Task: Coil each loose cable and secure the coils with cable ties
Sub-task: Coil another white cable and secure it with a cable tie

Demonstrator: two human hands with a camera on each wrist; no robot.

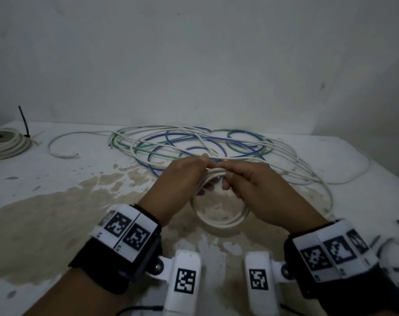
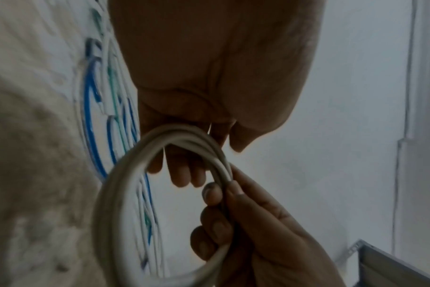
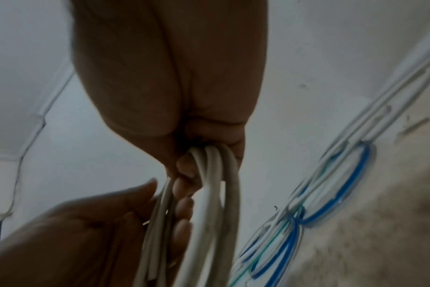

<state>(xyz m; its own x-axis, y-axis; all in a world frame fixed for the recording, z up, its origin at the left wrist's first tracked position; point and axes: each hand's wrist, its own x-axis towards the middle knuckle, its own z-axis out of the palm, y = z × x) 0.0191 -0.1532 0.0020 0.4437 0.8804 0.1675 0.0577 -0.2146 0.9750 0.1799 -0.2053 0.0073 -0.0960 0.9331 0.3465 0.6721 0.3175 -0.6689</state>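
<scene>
Coil: white cable coil [image 1: 219, 215] held up over the stained table [image 1: 45, 215], loop hanging below both hands, toward the person.
Left hand: left hand [image 1: 182, 179] closed around the coil's top strands, thumb on top.
Right hand: right hand [image 1: 251, 183] clamped on the same strands, just beside the left.
Loose cables: white, blue and green tangle [image 1: 194, 144] spread beyond the hands.
Tied coil: finished coil [image 1: 4, 142] at far left, black cable tie [image 1: 24, 123] sticking up.

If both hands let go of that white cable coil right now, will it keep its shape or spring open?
The white cable coil would probably spring open: no tie shows on it, and only the left hand and right hand pinch its loops together. It looks fairly stiff, since the loops hold a round hoop. The loose white cable trailing on the table may also tug it.
</scene>
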